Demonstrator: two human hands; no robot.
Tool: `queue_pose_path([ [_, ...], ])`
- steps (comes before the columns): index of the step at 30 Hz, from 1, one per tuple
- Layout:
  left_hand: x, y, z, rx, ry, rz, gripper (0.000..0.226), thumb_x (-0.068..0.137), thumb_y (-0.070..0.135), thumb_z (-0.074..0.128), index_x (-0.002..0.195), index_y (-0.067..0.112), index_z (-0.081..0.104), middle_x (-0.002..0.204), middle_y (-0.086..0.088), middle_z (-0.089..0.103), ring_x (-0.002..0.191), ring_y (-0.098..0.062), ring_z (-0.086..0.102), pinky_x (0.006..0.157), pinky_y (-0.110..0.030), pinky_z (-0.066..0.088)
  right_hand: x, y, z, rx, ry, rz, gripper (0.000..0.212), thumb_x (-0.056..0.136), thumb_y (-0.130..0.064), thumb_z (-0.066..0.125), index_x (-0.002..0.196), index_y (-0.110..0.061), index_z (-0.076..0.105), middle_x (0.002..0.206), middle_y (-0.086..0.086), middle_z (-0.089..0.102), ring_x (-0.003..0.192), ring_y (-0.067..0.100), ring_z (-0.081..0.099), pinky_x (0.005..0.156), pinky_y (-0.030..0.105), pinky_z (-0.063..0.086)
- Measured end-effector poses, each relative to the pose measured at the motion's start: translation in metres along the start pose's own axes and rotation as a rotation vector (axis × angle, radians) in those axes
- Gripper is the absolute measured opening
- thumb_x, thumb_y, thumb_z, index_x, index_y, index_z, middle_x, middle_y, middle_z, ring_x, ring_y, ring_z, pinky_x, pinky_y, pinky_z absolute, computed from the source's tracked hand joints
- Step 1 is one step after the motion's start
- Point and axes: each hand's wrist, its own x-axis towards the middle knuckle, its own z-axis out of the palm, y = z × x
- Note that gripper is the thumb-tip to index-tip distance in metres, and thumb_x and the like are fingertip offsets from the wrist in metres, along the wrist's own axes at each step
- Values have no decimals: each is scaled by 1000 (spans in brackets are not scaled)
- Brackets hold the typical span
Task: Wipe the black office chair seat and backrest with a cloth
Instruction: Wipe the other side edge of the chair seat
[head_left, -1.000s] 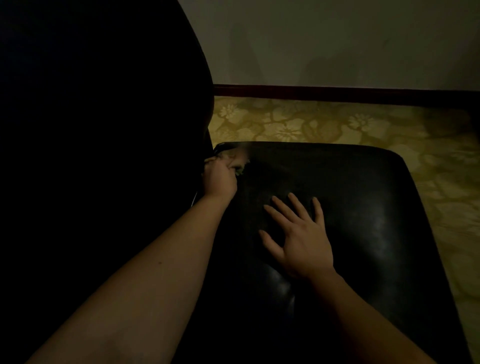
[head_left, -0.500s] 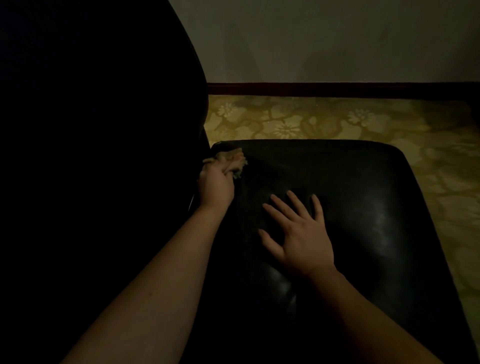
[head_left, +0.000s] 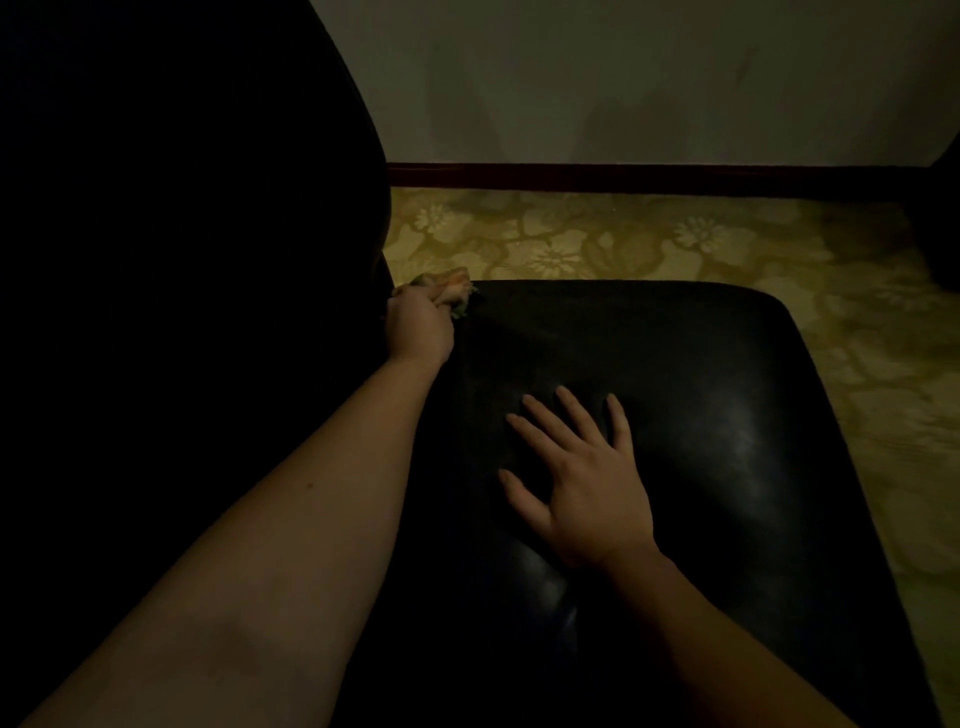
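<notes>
At the far left corner of the seat (head_left: 727, 364), where it meets the backrest (head_left: 182, 234), the left hand (head_left: 418, 327) holds a bunched cloth (head_left: 451, 285). Its grip is closed tight round the cloth with the fingers curled under. Only a small orange and green wad shows past the knuckles, right at the seat's far edge.

The step in hand looks like wiping the crease between seat and backrest, with the cloth at the far end of that line. The right hand (head_left: 576, 483) lies palm down near the middle of the seat, fingers straight and spread. It holds nothing and seems to be steadying the chair.

The next move probably calls for drawing the cloth back along the crease toward the near side, or sweeping it right along the far edge. Either way it needs firm downward pressure, and a flatter cloth would cover more. The right hand would have to lift clear once the wiping reaches the middle.

The backrest is too dark to tell how much of it is done. A patterned floor (head_left: 623, 244) lies beyond the seat.
</notes>
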Motion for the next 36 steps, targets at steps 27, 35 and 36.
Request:
queue_pose_path([
  [27, 10, 3, 2, -60, -59, 13, 34, 100, 11, 52, 131, 16, 62, 133, -14, 57, 119, -31, 56, 94, -31, 45, 0, 3, 5, -41, -21, -8, 59, 91, -66, 35, 140, -37, 49, 152, -13, 40, 148, 18, 23, 117, 60, 10],
  [35, -88, -46, -18, -23, 67, 138, 34, 91, 3, 60, 123, 12, 67, 123, -10, 63, 115, -27, 58, 93, -30, 44, 0, 1, 5, -58, 27, -14, 60, 91, -67, 33, 139, -35, 52, 151, -11, 43, 146, 19, 27, 119, 56, 5],
  [36, -103, -51, -24, -28, 47, 166, 34, 91, 1, 60, 122, 12, 67, 124, -10, 63, 116, -26, 57, 93, -26, 41, -1, 0, 3, -49, 22, -11, 61, 91, -67, 33, 139, -35, 51, 151, -11, 42, 147, 19, 26, 119, 56, 3],
])
